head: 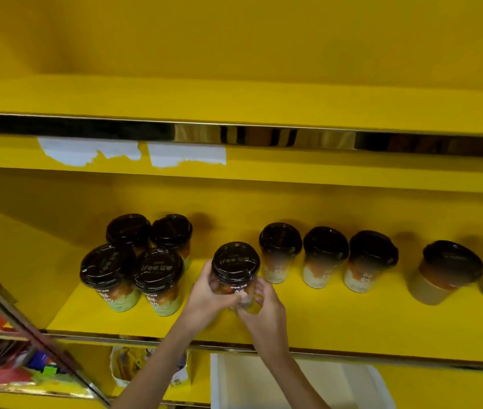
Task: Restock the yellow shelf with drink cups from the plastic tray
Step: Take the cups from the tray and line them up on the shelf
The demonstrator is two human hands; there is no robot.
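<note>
A drink cup [235,268] with a dark lid stands upright on the yellow shelf [337,317], near its front middle. My left hand [209,293] wraps its left side and my right hand [263,305] wraps its lower right side. Left of it stands a cluster of several green-bottomed cups [133,261]. To its right is a row of three cups [324,256], then two wider cups [448,271] at the far right. The white plastic tray [361,382] sits below the shelf's front edge, and what it holds is hidden.
An upper yellow shelf [234,101] with a mirrored strip and torn white labels [133,152] hangs above the cups. Packaged goods [1,364] fill the rack at lower left. A plastic bag of items [142,364] lies on the level below.
</note>
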